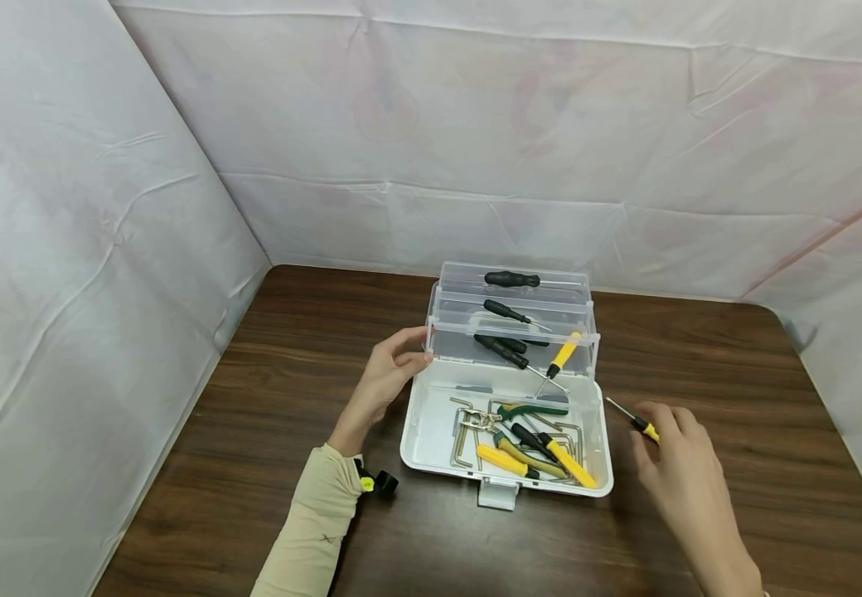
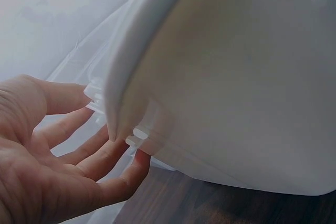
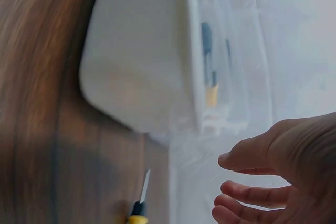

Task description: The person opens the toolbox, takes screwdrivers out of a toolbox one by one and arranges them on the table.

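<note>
A white toolbox (image 1: 409,448) lies with its lid raised, translucent tiered trays (image 1: 461,323) at its back. My left hand (image 1: 389,373) grips its left edge near the trays, with thumb and fingers on either side in the left wrist view. To the right of the box, a yellow-and-black screwdriver (image 1: 650,431) lies on the table. My right hand (image 1: 685,473) hovers beside it and partly covers its handle in the head view. The right wrist view shows that hand's fingers (image 3: 257,195) apart from the screwdriver, holding nothing.
Inside the box lie green-handled pliers (image 1: 528,410), yellow screwdrivers (image 1: 501,460) and several hex keys (image 1: 461,452). Black screwdrivers (image 1: 511,279) rest in the trays. A latch (image 1: 498,496) sticks out at the box's front. White cloth walls (image 1: 431,224) border the wooden table (image 1: 289,365).
</note>
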{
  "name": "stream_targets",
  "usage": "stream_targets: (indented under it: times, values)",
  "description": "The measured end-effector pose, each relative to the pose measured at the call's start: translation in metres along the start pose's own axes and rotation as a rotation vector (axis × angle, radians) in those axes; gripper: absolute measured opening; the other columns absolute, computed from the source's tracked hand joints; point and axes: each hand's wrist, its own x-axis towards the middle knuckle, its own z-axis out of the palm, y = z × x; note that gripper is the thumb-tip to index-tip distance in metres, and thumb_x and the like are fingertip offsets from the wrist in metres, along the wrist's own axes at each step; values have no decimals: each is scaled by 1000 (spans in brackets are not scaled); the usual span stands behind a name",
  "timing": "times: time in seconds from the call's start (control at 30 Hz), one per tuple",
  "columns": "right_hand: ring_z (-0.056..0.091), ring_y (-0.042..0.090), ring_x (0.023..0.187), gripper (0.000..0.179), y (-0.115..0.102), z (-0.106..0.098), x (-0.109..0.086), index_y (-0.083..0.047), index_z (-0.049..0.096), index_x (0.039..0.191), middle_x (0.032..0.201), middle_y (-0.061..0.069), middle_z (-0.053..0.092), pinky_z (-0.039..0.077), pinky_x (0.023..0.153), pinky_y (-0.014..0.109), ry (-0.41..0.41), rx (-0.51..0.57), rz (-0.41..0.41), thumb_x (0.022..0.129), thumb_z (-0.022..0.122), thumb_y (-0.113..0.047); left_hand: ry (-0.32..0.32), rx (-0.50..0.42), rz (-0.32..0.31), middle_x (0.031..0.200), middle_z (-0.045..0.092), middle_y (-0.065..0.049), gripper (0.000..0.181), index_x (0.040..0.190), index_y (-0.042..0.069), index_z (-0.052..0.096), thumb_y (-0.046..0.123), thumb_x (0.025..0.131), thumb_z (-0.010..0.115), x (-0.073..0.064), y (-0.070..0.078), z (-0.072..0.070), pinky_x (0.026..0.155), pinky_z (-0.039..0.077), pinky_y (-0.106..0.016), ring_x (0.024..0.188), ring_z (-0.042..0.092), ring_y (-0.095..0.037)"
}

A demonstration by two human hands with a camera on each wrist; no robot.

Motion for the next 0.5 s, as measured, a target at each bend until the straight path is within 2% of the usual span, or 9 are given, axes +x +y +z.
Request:
stream_targets:
  times: [0.1,0.33,0.5]
  values:
    - [63,46,89,37,-11,-3,1,2,66,115,103,26,65,48,69,62,15,13,-41,81,79,8,0,1,2,153,56,-12,47,145,9,60,2,100,67,0,0,0,105,53,-43,123,68,-40]
    - [66,43,91,36,-31,-6,3,2,67,116,107,24,65,52,70,61,-38,21,-91,82,80,5,-4,2,7,153,56,-12,46,145,9,59,3,100,67,1,0,0,105,52,-43,122,68,-41]
    - [63,32,83,36,-40,-2,5,0,69,112,104,19,67,52,63,47,-66,14,-141,80,84,4,-2,8,8,153,56,-13,46,146,8,59,3,100,67,0,-1,0,104,53,-42,122,68,-41]
